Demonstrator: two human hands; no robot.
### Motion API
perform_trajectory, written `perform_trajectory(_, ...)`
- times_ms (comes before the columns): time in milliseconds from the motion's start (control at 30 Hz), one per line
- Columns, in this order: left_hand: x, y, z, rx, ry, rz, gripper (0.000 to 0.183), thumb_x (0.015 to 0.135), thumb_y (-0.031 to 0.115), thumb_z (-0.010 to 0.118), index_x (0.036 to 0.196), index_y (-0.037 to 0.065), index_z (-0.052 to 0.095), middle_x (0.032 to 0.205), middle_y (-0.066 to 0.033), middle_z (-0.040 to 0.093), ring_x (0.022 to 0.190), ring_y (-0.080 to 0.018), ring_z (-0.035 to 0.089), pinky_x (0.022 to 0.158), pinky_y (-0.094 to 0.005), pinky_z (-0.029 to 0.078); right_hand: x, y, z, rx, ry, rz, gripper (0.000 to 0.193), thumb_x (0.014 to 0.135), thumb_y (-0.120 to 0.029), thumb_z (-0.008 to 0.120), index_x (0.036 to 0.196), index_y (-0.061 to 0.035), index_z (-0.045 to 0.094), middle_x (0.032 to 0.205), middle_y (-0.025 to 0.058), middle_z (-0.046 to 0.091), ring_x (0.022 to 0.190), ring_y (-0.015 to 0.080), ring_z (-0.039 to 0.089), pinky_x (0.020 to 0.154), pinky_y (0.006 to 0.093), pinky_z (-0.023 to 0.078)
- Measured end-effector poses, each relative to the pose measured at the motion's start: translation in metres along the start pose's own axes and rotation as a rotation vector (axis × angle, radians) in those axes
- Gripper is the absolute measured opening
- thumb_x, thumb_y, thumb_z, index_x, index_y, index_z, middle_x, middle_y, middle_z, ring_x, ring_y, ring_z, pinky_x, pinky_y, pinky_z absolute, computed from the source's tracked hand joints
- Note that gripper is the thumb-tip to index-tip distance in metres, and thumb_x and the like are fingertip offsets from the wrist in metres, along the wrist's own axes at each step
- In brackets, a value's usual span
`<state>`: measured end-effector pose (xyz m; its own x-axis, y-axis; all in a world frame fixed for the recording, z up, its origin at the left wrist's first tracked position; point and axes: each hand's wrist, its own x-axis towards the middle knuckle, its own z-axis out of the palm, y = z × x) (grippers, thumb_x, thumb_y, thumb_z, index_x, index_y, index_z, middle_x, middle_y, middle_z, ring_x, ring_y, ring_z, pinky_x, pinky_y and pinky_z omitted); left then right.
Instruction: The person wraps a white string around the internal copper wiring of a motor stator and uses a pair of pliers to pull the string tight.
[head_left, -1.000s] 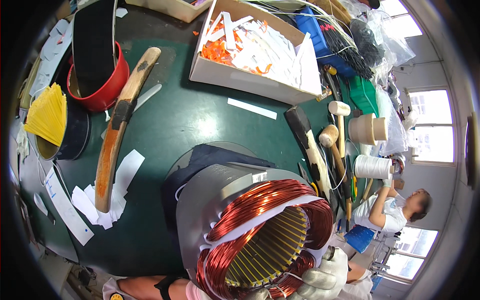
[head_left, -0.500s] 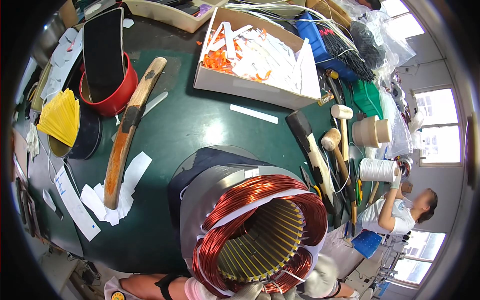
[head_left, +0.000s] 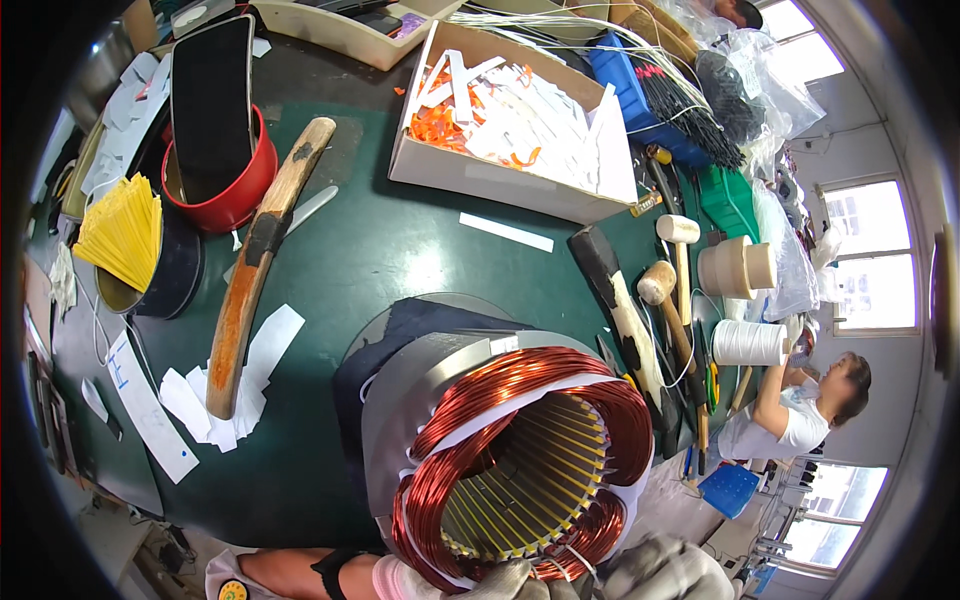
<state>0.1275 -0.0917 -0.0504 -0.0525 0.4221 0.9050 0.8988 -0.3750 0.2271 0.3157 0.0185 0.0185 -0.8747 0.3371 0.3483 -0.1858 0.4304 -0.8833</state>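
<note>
A motor stator (head_left: 390, 430) lies on its side in front of me, its round bore facing me. Thick copper windings (head_left: 530, 368) ring the opening, with white insulating paper between coils and yellow strips along the slots. A white tie (head_left: 578, 556) loops round the lower coils. My gloved left hand (head_left: 510, 580) touches the bottom of the windings, fingers bent and partly cut off by the lower edge. Beside the lower right coils is my gloved right hand (head_left: 668, 570), fingers curled and slightly smeared; the tie's end runs toward it. What either hand pinches is hidden.
Dark cloth (head_left: 350, 400) lies under the stator. At left are a wooden bar (head_left: 240, 310) on paper scraps, a red bowl (head_left: 225, 205) with a phone, and yellow strips (head_left: 120, 235). A box of scraps (head_left: 500, 180) stands behind; mallets (head_left: 658, 284) and a cord spool (head_left: 750, 343) stand right.
My right hand has shifted slightly right and shows its curled fingers more fully. My left hand stays at the bottom coils. At right, the other person's head and arms have moved.
</note>
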Motion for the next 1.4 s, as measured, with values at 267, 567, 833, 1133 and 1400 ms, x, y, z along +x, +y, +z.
perform_trajectory(267,0.002,-0.017,-0.002,-0.034,-0.009,0.052,0.008,0.089,0.018,0.068,0.095,0.015,0.072,0.097,0.0012,0.059,0.081,-0.0134,0.059,0.086,-0.0375,0.058,-0.005,0.004,0.005,0.046,0.031,0.046,0.028,0.102,-0.033,0.065,0.100,-0.0065,0.073,0.095,0.0115,0.070,0.075,0.0314,0.065,0.067,0.0502,0.050)
perform_trajectory(567,0.004,-0.017,-0.005,-0.084,-0.031,0.087,0.009,0.089,0.017,0.069,0.097,0.015,0.072,0.097,0.0011,0.060,0.079,-0.0136,0.061,0.086,-0.0376,0.058,-0.015,-0.002,0.012,0.180,0.095,0.155,0.033,0.104,-0.037,0.063,0.095,-0.0066,0.069,0.083,0.0091,0.069,0.066,0.0293,0.062,0.062,0.0492,0.047)
perform_trajectory(833,0.031,-0.026,-0.022,-0.255,-0.301,-0.026,0.021,0.070,0.015,0.079,0.091,0.014,0.078,0.072,0.0045,0.060,0.054,-0.0118,0.056,0.054,-0.0289,0.051,0.007,-0.014,0.032,0.391,0.359,-0.036,0.038,0.097,-0.029,0.073,0.069,-0.0060,0.061,0.061,0.0051,0.060,0.044,0.0213,0.054,0.044,0.0376,0.043)
perform_trajectory(1133,0.033,-0.012,-0.034,-0.173,-0.343,-0.129,0.035,0.073,0.006,0.082,0.105,0.007,0.069,0.096,-0.0080,0.067,0.085,-0.0311,0.065,0.079,-0.0433,0.052,-0.007,-0.005,0.045,0.317,0.364,0.073,0.019,0.097,-0.004,0.055,0.080,0.0023,0.057,0.067,0.0104,0.059,0.065,0.0241,0.058,0.073,0.0387,0.053)
perform_trajectory(1400,0.041,-0.009,-0.035,-0.078,-0.320,-0.098,0.036,0.073,0.003,0.084,0.105,0.007,0.067,0.095,-0.0094,0.066,0.090,-0.0326,0.064,0.084,-0.0443,0.050,-0.027,-0.039,0.054,-0.634,0.223,-0.193,0.025,0.086,-0.024,0.076,0.105,-0.0080,0.069,0.126,0.0144,0.066,0.111,0.0322,0.066,0.086,0.0474,0.052)
